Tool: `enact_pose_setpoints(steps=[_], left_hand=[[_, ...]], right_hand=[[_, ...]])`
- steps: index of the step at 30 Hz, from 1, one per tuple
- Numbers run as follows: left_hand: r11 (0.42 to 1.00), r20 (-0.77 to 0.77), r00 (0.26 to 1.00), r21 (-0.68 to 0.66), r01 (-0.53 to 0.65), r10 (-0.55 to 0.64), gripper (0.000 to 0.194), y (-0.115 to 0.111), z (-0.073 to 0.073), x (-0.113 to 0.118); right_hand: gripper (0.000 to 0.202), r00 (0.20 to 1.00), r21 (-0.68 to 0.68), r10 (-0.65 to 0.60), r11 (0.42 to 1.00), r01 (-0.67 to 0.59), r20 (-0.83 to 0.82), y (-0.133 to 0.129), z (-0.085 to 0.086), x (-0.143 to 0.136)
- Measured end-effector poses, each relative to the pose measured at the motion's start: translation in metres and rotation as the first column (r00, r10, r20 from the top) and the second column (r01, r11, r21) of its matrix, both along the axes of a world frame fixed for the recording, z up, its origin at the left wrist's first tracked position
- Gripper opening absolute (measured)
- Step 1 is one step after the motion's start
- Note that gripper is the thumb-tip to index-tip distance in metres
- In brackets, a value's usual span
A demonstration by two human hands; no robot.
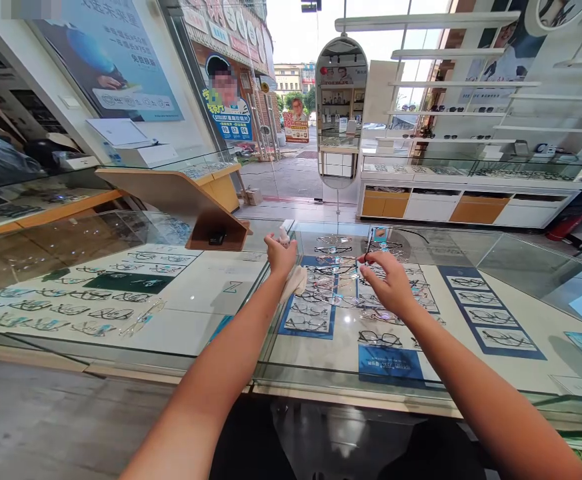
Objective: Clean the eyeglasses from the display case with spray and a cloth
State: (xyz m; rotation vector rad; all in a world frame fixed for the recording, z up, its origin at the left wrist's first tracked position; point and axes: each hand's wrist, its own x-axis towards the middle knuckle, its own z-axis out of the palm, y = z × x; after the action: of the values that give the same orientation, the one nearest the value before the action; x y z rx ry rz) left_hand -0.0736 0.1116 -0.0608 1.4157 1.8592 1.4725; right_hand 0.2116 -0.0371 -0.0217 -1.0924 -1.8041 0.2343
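My left hand is wrapped around a small bottle with a whitish nozzle top, held above the glass counter. A pale beige cloth shows just below that wrist; whether the hand also grips it I cannot tell. To the right, my right hand pinches a dark-rimmed pair of glasses between thumb and fingers, partly hidden by the hand. Several other eyeglass frames sit in rows around and under both hands. Near the front lies a black pair of glasses.
The glass display counter runs across in front of me. A brown wooden stand rises on the left, beside rows of frames. A blue tray holds glasses at right. An oval mirror stands beyond.
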Motion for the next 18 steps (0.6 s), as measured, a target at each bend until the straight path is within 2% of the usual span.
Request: enact_pose_setpoints(steps=[4, 8, 11, 13, 14, 16, 18], left_hand=[[0.998, 0.037, 0.999, -0.067, 0.012, -0.009, 0.024, 0.003, -0.003, -0.004], [0.994, 0.097, 0.991, -0.036, 0.099, -0.095, 0.019, -0.002, 0.007, 0.004], [0.975, 0.162, 0.961, 0.028, 0.222, -0.224, 0.018, -0.014, 0.019, 0.019], [0.94, 0.228, 0.912, 0.068, 0.336, -0.342, 0.022, -0.027, 0.029, 0.031], [0.896, 0.321, 0.838, 0.116, 0.428, -0.442, 0.024, -0.036, 0.034, 0.037], [0.765, 0.496, 0.61, 0.203, 0.61, -0.618, 0.03, -0.053, 0.046, 0.048], [0.651, 0.601, 0.412, 0.251, 0.716, -0.684, 0.037, -0.07, 0.057, 0.055]], right_hand=[[0.023, 0.999, 0.006, 0.002, 1.0, -0.002, -0.032, 0.002, 0.0, 0.001], [0.027, 0.996, -0.022, -0.007, 1.0, 0.005, -0.086, 0.003, 0.001, 0.002], [0.028, 0.991, -0.058, 0.0, 0.998, -0.009, -0.136, 0.003, 0.004, 0.002], [0.028, 0.987, -0.069, 0.013, 0.997, -0.024, -0.162, 0.002, 0.005, 0.001], [0.027, 0.985, -0.072, 0.019, 0.997, -0.032, -0.169, 0.002, 0.006, 0.001], [0.027, 0.984, -0.075, 0.03, 0.996, -0.044, -0.173, 0.002, 0.008, 0.001], [0.026, 0.983, -0.079, 0.047, 0.995, -0.061, -0.175, 0.001, 0.009, 0.001]])
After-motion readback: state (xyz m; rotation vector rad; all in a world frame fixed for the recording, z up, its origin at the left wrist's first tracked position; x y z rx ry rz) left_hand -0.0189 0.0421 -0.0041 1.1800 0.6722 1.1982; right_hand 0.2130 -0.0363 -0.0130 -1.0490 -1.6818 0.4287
